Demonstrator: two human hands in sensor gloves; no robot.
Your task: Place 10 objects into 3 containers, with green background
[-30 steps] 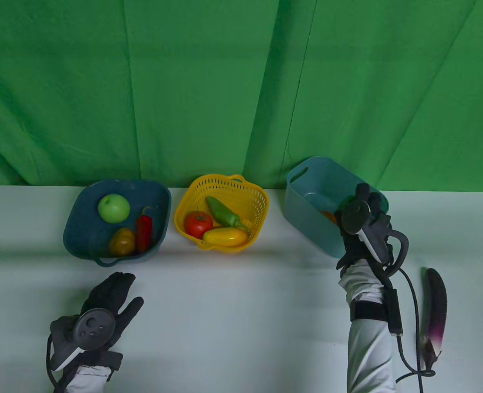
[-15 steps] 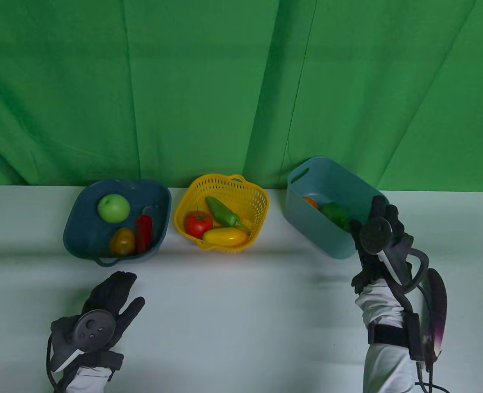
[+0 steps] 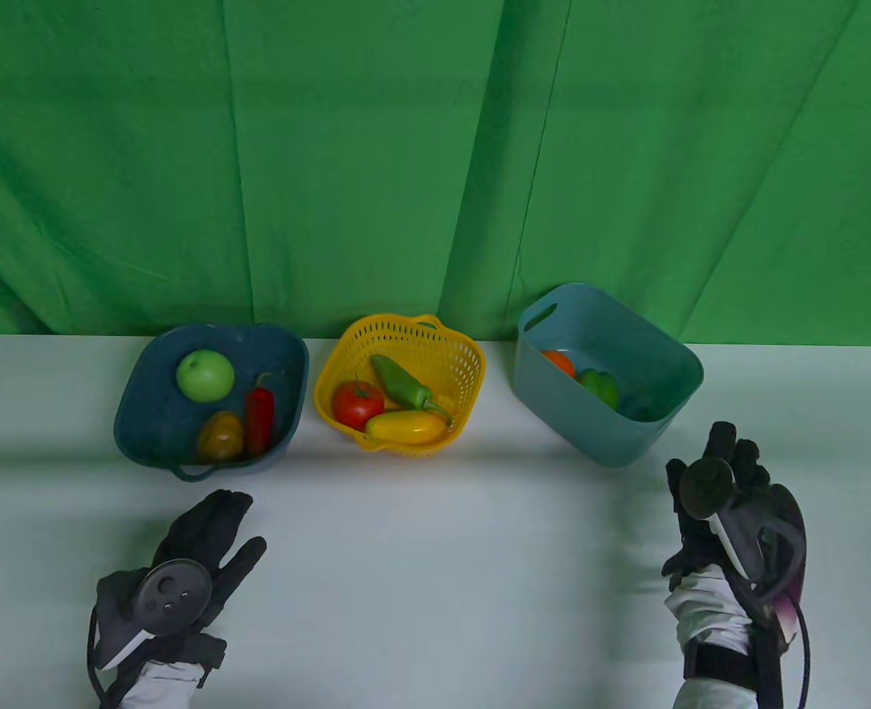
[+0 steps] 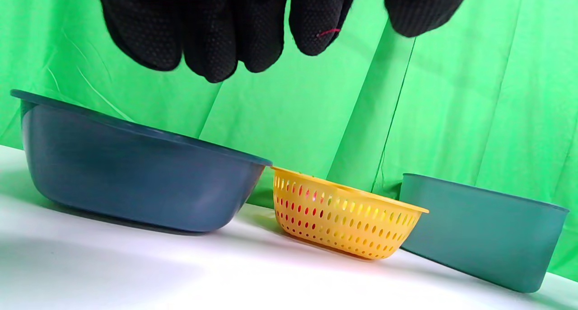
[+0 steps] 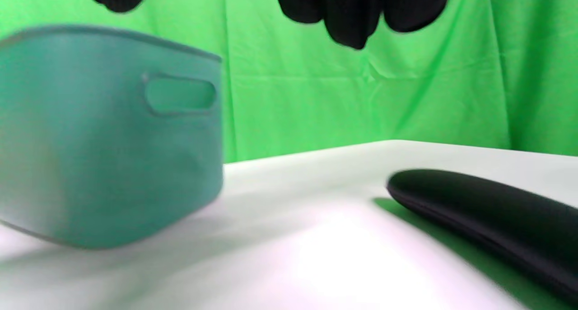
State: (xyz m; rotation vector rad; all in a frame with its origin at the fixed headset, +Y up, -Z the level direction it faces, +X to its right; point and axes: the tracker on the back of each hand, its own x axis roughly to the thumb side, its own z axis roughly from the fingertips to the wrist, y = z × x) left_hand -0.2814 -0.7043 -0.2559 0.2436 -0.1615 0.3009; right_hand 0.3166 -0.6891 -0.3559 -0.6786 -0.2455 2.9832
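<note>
Eggplant, long dark-purple glossy, probably light, stiff and slippery, suits a mid-body grasp; empty right hand hovers beside it, fingers loosely spread.

I'm working in a staged recording studio: a wrinkled green cloth backdrop hangs beyond my fingertips, behind a plain white table.

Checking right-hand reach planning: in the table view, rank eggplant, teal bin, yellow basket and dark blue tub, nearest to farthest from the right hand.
From the right hand:
1. Eggplant, right beside it, partly hidden by the hand.
2. Teal bin, just behind, to its left.
3. Yellow basket, centre back.
4. Dark blue tub, far left.
</note>
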